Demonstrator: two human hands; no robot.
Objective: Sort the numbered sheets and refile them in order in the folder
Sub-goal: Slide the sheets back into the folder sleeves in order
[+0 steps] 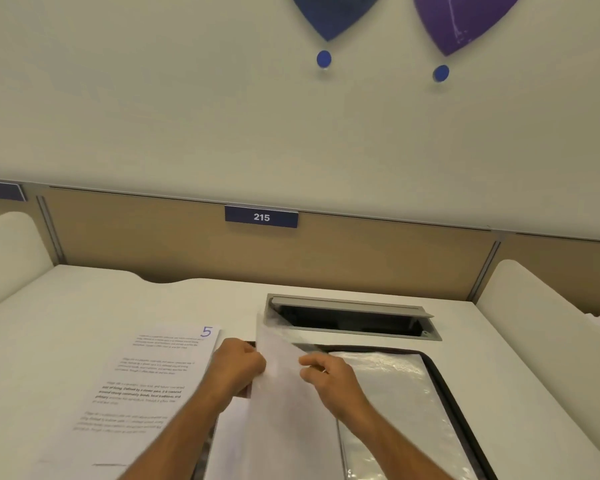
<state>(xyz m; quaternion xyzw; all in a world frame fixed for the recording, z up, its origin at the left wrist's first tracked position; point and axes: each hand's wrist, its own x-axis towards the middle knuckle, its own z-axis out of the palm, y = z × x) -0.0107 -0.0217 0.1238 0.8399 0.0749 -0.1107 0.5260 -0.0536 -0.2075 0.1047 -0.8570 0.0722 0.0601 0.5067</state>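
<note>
An open black folder with clear plastic sleeves lies on the desk at the lower right. One sleeve with a white sheet stands raised over the folder's middle. My left hand pinches its left edge. My right hand pinches its right side near the top. A printed sheet marked 5 lies flat on the desk left of the folder, on top of other paper.
A grey cable hatch with its lid raised sits in the white desk just behind the folder. A tan divider panel with a 215 label closes the back. White side partitions stand left and right.
</note>
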